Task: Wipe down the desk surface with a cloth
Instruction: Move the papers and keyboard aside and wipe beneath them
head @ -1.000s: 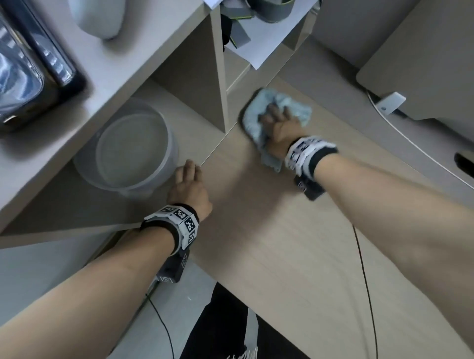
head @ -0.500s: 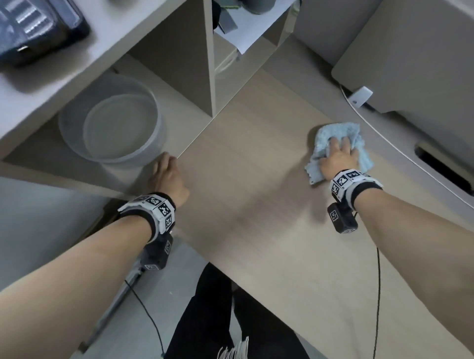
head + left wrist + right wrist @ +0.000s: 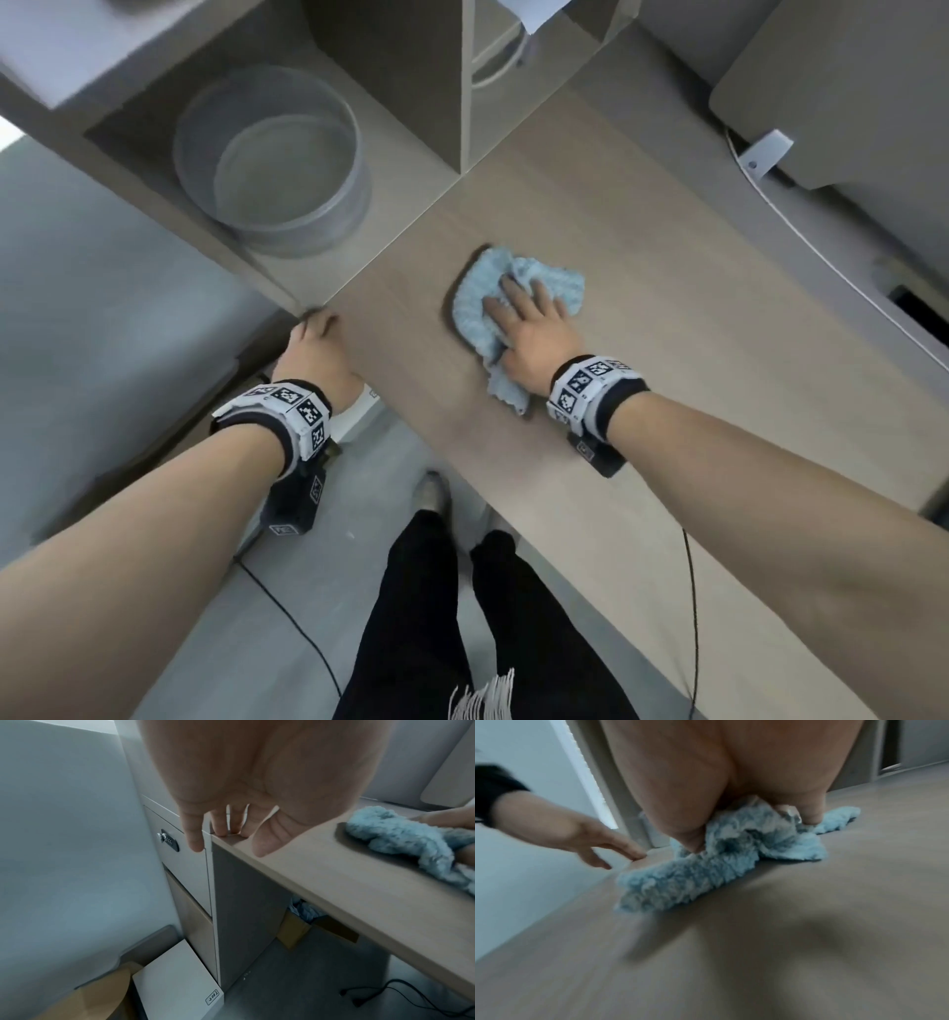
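Note:
A fluffy light-blue cloth [image 3: 472,303] lies bunched on the pale wooden desk [image 3: 642,360], about mid-width and near its front edge. My right hand [image 3: 513,303] presses flat on it with fingers stretched out, the tips partly buried in a fold. In the right wrist view the cloth [image 3: 680,878] spreads from under the palm, blurred by motion. My left hand [image 3: 318,334] rests with straight fingers on the desk's front left corner and holds nothing. The left wrist view shows those fingertips [image 3: 221,829] on the corner and the cloth [image 3: 401,833] at the right.
A clear round container [image 3: 272,159] stands in the open shelf unit [image 3: 452,77] at the desk's left. A white cable [image 3: 801,236] runs along the far right, below a grey panel [image 3: 847,77]. A drawer unit with a lock [image 3: 168,839] stands under the left corner. My legs [image 3: 436,591] are below the front edge.
My right hand swept the cloth from beside the shelf divider out to the right, then back left and nearer the front edge. My left hand slid back to the desk's front corner.

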The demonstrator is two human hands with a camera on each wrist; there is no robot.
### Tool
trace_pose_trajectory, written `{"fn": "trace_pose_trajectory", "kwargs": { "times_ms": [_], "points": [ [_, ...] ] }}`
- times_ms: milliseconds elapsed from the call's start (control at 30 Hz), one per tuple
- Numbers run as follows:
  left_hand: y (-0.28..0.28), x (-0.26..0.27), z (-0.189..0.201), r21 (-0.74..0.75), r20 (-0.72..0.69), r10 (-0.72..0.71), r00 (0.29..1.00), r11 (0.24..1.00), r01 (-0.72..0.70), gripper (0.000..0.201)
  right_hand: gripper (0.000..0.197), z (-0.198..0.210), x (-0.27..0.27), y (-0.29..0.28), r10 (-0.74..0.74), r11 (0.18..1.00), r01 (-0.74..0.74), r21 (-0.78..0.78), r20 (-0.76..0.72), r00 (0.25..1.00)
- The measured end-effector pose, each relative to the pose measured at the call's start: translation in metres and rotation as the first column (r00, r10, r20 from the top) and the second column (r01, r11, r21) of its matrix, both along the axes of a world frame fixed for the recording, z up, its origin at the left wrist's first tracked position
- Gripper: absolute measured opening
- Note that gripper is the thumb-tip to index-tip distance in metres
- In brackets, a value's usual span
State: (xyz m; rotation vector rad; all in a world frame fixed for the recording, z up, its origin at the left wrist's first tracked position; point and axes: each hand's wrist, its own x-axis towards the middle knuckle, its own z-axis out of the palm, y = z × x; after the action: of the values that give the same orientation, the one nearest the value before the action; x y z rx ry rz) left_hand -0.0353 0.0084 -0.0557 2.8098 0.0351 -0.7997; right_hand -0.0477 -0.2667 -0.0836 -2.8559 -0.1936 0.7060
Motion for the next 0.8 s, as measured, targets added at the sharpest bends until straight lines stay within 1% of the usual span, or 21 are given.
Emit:
{"fn": "trace_pose_trajectory", "kwargs": {
  "times_ms": [100, 133, 200, 233, 300, 367, 433, 500, 533, 567, 600, 633, 700, 767, 800],
  "points": [
    [0.010, 0.001, 0.003, 0.004, 0.010, -0.047, 0.999, 0.999, 0.047, 0.079, 0.077, 0.004, 0.027, -0.040, -0.236, 0.971, 0.237, -0.044, 0.026, 0.971],
    [0.014, 0.002, 0.003, 0.005, 0.007, -0.067, 0.998, 0.998, 0.067, 0.081, 0.077, 0.005, 0.040, -0.044, -0.290, 0.955, 0.292, -0.057, 0.032, 0.956],
    [0.020, 0.000, 0.001, 0.005, 0.000, -0.126, 0.992, 0.992, 0.126, 0.083, 0.075, 0.007, 0.068, -0.036, -0.349, 0.933, 0.349, -0.084, 0.021, 0.937],
    [0.023, -0.001, 0.000, 0.006, -0.003, -0.153, 0.988, 0.988, 0.153, 0.084, 0.075, 0.007, 0.081, -0.024, -0.350, 0.932, 0.349, -0.098, 0.008, 0.937],
    [0.027, -0.003, -0.003, 0.016, -0.006, -0.181, 0.984, 0.983, 0.181, 0.087, 0.076, 0.006, 0.100, 0.013, -0.274, 0.958, 0.272, -0.095, -0.007, 0.962],
    [0.028, -0.004, -0.004, 0.015, -0.013, -0.188, 0.982, 0.982, 0.189, 0.089, 0.077, 0.006, 0.100, 0.062, -0.127, 0.991, 0.126, -0.053, -0.016, 0.992],
    [0.029, -0.003, -0.004, 0.011, -0.018, -0.203, 0.979, 0.979, 0.203, 0.088, 0.076, 0.002, 0.075, 0.109, 0.054, 0.998, -0.055, -0.037, -0.005, 0.999],
    [0.030, -0.001, -0.002, 0.008, -0.012, -0.225, 0.974, 0.974, 0.226, 0.082, 0.077, 0.001, 0.039, 0.138, 0.204, 0.979, -0.203, -0.035, 0.014, 0.979],
    [0.031, 0.000, -0.001, 0.012, -0.012, -0.238, 0.971, 0.971, 0.238, 0.080, 0.076, -0.001, 0.025, 0.141, 0.243, 0.970, -0.243, -0.019, 0.008, 0.970],
    [0.032, 0.001, 0.000, 0.016, -0.015, -0.248, 0.969, 0.969, 0.248, 0.080, 0.074, -0.003, 0.013, 0.136, 0.252, 0.968, -0.252, 0.009, 0.004, 0.968],
    [0.033, 0.000, 0.000, 0.020, -0.021, -0.258, 0.966, 0.966, 0.258, 0.081, 0.072, -0.002, 0.004, 0.125, 0.230, 0.973, -0.230, 0.036, 0.003, 0.973],
    [0.034, 0.000, -0.001, 0.021, -0.022, -0.262, 0.965, 0.965, 0.263, 0.083, 0.073, -0.002, 0.000, 0.110, 0.176, 0.983, -0.176, 0.059, 0.012, 0.984],
    [0.035, 0.000, -0.001, 0.012, -0.026, -0.250, 0.968, 0.968, 0.250, 0.084, 0.074, -0.003, 0.004, 0.073, -0.016, 0.997, 0.014, 0.071, 0.022, 1.000],
    [0.036, 0.000, -0.002, 0.004, -0.034, -0.242, 0.970, 0.970, 0.242, 0.084, 0.076, -0.007, 0.018, 0.029, -0.225, 0.974, 0.225, 0.015, 0.049, 0.973],
    [0.036, 0.000, -0.002, 0.003, -0.037, -0.241, 0.970, 0.971, 0.241, 0.084, 0.076, -0.007, 0.025, 0.012, -0.292, 0.956, 0.293, -0.014, 0.068, 0.954]
  ]
}}
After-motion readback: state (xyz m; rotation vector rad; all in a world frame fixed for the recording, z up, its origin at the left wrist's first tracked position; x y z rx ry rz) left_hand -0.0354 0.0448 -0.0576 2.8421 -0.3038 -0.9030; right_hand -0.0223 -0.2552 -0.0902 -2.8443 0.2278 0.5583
